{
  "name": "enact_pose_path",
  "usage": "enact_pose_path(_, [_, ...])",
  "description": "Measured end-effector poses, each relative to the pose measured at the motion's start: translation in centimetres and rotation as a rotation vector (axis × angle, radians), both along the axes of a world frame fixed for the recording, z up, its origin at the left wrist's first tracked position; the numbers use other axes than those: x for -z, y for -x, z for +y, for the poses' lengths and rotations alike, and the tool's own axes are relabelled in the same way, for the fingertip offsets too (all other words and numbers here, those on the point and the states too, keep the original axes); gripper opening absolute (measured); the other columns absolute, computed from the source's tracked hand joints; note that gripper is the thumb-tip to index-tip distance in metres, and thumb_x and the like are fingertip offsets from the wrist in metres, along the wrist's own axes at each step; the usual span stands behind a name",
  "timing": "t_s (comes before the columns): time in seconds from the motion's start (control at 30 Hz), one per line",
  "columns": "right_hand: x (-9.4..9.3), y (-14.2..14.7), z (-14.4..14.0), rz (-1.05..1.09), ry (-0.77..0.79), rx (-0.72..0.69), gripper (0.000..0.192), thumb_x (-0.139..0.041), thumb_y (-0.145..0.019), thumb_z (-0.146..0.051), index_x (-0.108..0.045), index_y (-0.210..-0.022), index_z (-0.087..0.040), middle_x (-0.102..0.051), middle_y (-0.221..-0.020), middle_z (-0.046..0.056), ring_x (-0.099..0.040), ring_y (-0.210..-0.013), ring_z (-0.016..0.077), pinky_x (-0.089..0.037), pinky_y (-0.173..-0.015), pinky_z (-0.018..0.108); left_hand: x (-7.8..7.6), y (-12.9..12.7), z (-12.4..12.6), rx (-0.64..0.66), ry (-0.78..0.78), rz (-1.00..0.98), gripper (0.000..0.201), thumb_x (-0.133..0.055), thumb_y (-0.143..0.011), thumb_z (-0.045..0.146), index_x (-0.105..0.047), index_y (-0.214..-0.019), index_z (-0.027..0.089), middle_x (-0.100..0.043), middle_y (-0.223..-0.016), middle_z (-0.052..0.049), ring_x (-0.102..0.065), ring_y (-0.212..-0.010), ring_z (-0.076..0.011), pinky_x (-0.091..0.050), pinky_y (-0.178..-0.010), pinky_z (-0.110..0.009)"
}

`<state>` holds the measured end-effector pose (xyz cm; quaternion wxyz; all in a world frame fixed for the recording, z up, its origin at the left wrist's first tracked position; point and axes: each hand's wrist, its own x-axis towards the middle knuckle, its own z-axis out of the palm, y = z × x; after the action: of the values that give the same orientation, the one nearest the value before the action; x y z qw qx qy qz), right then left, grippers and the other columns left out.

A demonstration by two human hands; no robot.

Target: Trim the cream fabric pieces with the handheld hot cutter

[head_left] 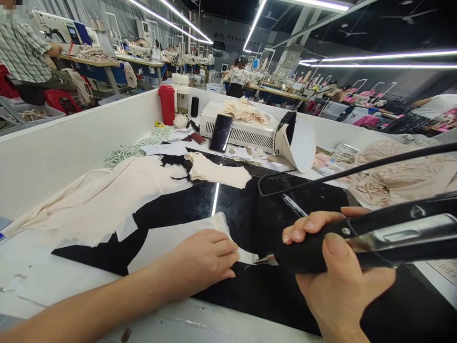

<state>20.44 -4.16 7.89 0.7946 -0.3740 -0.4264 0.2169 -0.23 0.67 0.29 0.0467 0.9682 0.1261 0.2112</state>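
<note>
On the black mat [250, 214], the left hand [203, 259] presses a fabric piece [167, 240] flat, fingers together. The right hand [339, 281] grips the tool [357, 240], its tip near those fingers (risky); a slip could nick them or the fabric.

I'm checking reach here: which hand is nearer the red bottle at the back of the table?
Left. The left hand presses a pale fabric piece at the table's middle, below the red bottle. The right hand, gripping a black tool, is farther to the right.
</note>
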Motion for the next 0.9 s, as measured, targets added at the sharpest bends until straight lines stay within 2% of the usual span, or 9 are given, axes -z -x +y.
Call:
enact_pose_path(0.17, [0.1,0.1,-0.1,-0.016,-0.002,-0.002,0.037,-0.093,-0.081,-0.023,-0.070,-0.109,-0.026,-0.073,-0.075,-0.005,-0.067,-0.056,0.0157,-0.062,-0.052,0.031,-0.1,0.1,-0.1,0.009,0.021,-0.015,0.020,-0.076,-0.110,0.031,-0.070,-0.120,0.014,-0.079,-0.118,-0.008,-0.074,-0.112,-0.0255,-0.061,-0.105,-0.040])
enact_pose_path(0.3, [0.2,0.0,0.3,-0.034,-0.009,0.001,0.037,-0.094,-0.084,-0.024,-0.070,-0.112,-0.026,-0.074,-0.078,-0.005,-0.068,-0.057,0.0155,-0.063,-0.054,0.031,-0.5,0.4,0.1,0.003,0.089,-0.099,0.024,-0.069,-0.114,0.029,-0.070,-0.133,0.014,-0.079,-0.132,-0.010,-0.075,-0.121,-0.0238,-0.059,-0.113,-0.039])
enact_pose_path(0.37, [0.5,-0.4,0.7,-0.037,-0.014,0.010,0.038,-0.094,-0.085,-0.026,-0.069,-0.113,-0.026,-0.074,-0.078,-0.005,-0.068,-0.058,0.0154,-0.063,-0.055,0.031,-0.8,0.7,0.6,-0.016,0.089,-0.128,0.023,-0.062,-0.117,0.028,-0.071,-0.133,0.013,-0.078,-0.136,-0.011,-0.075,-0.123,-0.0246,-0.059,-0.115,-0.040])
enact_pose_path(0.53, [1.6,-2.0,2.5,-0.048,-0.005,0.033,0.042,-0.095,-0.086,-0.033,-0.065,-0.116,-0.029,-0.073,-0.081,-0.007,-0.068,-0.061,0.0148,-0.062,-0.058,0.031,-1.3,1.7,2.1,-0.072,0.080,-0.099,0.031,-0.048,-0.121,0.023,-0.076,-0.116,0.014,-0.082,-0.119,-0.009,-0.078,-0.111,-0.0248,-0.064,-0.105,-0.040])
enact_pose_path(0.67, [2.0,-2.8,4.1,-0.057,-0.014,0.033,0.040,-0.094,-0.088,-0.033,-0.064,-0.115,-0.030,-0.072,-0.083,-0.008,-0.068,-0.060,0.0133,-0.062,-0.058,0.030,-1.5,2.1,1.6,-0.130,0.121,0.012,0.024,-0.052,-0.117,0.015,-0.076,-0.114,0.016,-0.080,-0.119,-0.008,-0.077,-0.110,-0.0264,-0.064,-0.101,-0.042])
enact_pose_path(0.8, [1.7,-2.5,5.0,-0.035,-0.026,0.017,0.036,-0.092,-0.087,-0.028,-0.064,-0.110,-0.028,-0.072,-0.082,-0.008,-0.067,-0.058,0.0125,-0.061,-0.056,0.029,-2.2,2.1,-0.1,-0.206,0.247,0.090,0.018,-0.061,-0.111,0.014,-0.077,-0.111,0.020,-0.077,-0.120,-0.006,-0.076,-0.105,-0.0244,-0.063,-0.093,-0.037])
enact_pose_path(0.9, [1.4,-1.7,4.8,-0.012,-0.014,-0.004,0.034,-0.090,-0.086,-0.024,-0.063,-0.107,-0.029,-0.072,-0.080,-0.009,-0.067,-0.056,0.0124,-0.061,-0.054,0.029,-3.5,2.1,-0.6,-0.258,0.394,0.138,0.021,-0.061,-0.111,0.014,-0.076,-0.099,0.022,-0.076,-0.108,-0.001,-0.075,-0.093,-0.0192,-0.059,-0.083,-0.030])
